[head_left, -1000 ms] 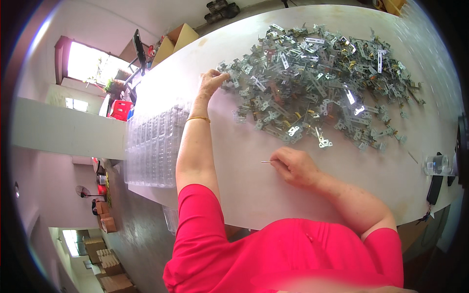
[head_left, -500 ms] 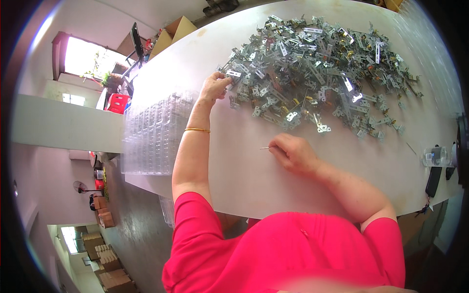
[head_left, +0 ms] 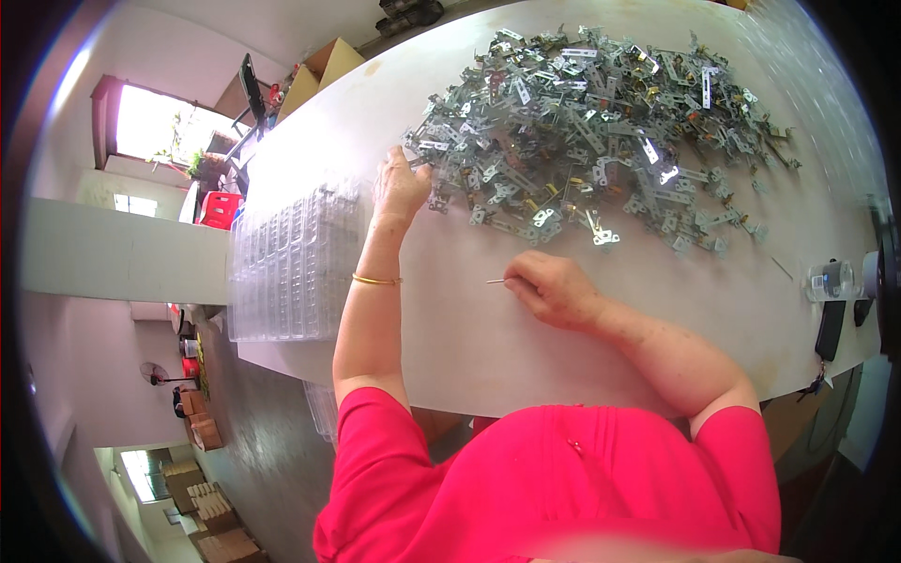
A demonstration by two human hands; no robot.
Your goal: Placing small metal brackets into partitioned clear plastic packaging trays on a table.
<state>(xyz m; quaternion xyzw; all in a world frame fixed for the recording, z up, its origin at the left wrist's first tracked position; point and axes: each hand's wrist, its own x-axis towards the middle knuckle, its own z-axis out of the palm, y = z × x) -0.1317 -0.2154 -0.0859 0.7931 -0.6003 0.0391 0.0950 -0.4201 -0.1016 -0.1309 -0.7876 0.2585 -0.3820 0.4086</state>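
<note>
A big heap of small silvery metal brackets (head_left: 582, 141), some with brass-coloured parts, covers the far middle of the table. My left hand (head_left: 402, 186) is at the heap's left edge, thumb and fingers closed around a small metal bracket (head_left: 417, 161) that they partly hide. Nearer to me, my right hand (head_left: 554, 289) rests on the tabletop in front of the heap. Its fingers pinch a thin metal rod (head_left: 496, 281), whose tip points left; the rest of the rod is inside the hand.
Stacked clear plastic trays (head_left: 291, 267) stand on the white table (head_left: 450, 352) left of my left forearm. Toward the right edge are a clear plastic bottle (head_left: 831, 280), a black object with keys (head_left: 830, 330) and a loose thin rod (head_left: 781, 268). Clear plastic sheeting (head_left: 812, 103) lies far right.
My left hand has drawn slightly back and left at the heap's edge, its fingers turning more upward. My right hand keeps its pinch on the rod. The whole view has shifted a little.
</note>
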